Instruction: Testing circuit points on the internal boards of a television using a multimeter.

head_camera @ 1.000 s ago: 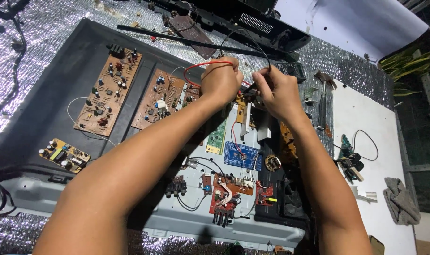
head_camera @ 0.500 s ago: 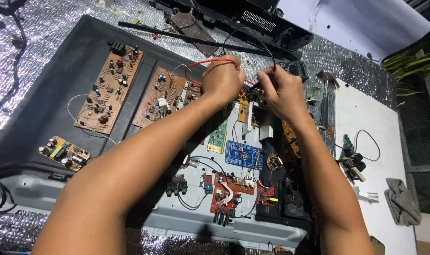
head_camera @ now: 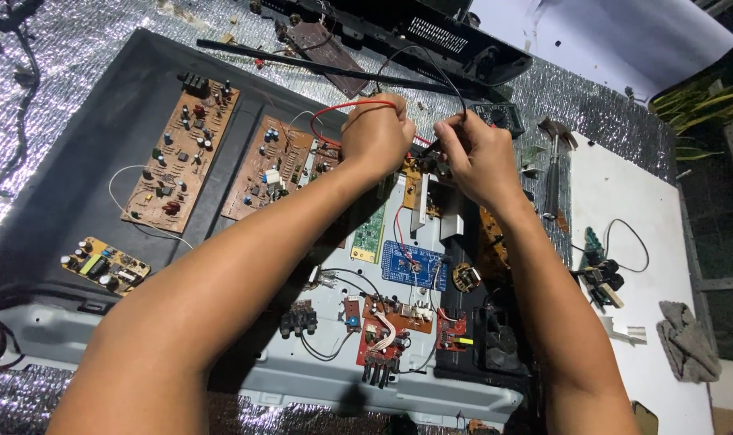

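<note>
Pinching a red wire taut in a closed left hand, a person works its far end with right-hand fingertips, above circuit boards spread on a foil-covered bench.

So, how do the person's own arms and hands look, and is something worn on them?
Both arms are bare from the lower edge of the picture up to the hands: no sleeves show. The left hand and the right hand have no gloves, and I see no ring, watch or bracelet on either wrist.
</note>
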